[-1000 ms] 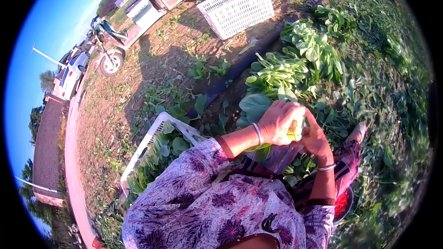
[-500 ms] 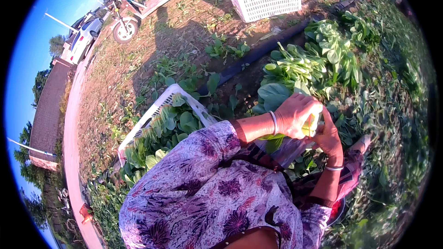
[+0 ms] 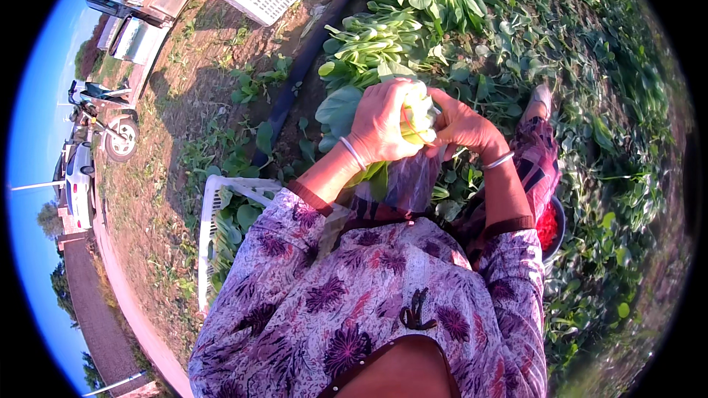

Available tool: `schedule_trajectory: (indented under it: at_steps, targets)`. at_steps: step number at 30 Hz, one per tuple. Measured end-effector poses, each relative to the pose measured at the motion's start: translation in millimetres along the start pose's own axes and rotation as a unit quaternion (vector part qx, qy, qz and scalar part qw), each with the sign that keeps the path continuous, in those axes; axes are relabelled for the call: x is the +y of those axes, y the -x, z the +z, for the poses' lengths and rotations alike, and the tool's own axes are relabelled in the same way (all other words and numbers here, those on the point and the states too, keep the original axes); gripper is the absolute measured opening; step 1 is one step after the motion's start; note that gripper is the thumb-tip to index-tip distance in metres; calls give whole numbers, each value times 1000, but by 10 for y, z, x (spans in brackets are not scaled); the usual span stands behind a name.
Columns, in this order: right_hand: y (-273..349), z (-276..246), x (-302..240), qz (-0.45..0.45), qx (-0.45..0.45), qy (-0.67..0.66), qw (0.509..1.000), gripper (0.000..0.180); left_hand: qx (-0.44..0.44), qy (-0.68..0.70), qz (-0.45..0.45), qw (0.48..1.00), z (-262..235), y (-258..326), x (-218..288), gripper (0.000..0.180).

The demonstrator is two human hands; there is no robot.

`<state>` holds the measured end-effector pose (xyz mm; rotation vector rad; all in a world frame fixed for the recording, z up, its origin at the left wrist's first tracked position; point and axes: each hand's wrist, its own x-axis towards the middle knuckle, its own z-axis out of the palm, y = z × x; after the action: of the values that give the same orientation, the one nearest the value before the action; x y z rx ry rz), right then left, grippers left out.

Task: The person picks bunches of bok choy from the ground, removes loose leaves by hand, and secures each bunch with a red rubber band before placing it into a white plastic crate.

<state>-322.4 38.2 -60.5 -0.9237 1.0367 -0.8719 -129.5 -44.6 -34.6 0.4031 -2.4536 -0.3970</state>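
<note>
Item: one bunch of leafy greens (image 3: 417, 114), in front of our chest above the vegetable bed (image 3: 413, 0), with our left hand (image 3: 380, 125) wrapped shut around its pale stalks and our right hand (image 3: 461, 124) pinching a thin rubber band (image 3: 413, 127) at them. To bind it well, we judge the stalks should stay squeezed tight while the band is stretched round them. Its long axis seems to run toward us, stalk ends away, leaves down by a clear bag (image 3: 405, 180).

A purple floral long-sleeved blouse with maroon cuffs is being worn, a silver bangle (image 3: 352, 152) circling each wrist, patterned trousers (image 3: 536, 169) below
</note>
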Motion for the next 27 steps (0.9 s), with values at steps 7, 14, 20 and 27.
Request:
schedule_trajectory:
  at_steps: [7, 14, 20, 27]
  targets:
    - [0, 39, 191, -49, -5, -153, 987, 81, -14, 141, -104, 984, 98, 135, -137, 99]
    - [64, 120, 267, -95, 5, -265, 960, 80, 15, 377, -195, 905, 197, 188, -182, 94]
    - [53, 367, 525, -145, 114, -400, 898, 65, 17, 291, -184, 938, 223, 125, -197, 92]
    - [305, 718, 624, -228, 341, -307, 859, 32, 4, 148, -185, 971, 260, -13, 0, 85]
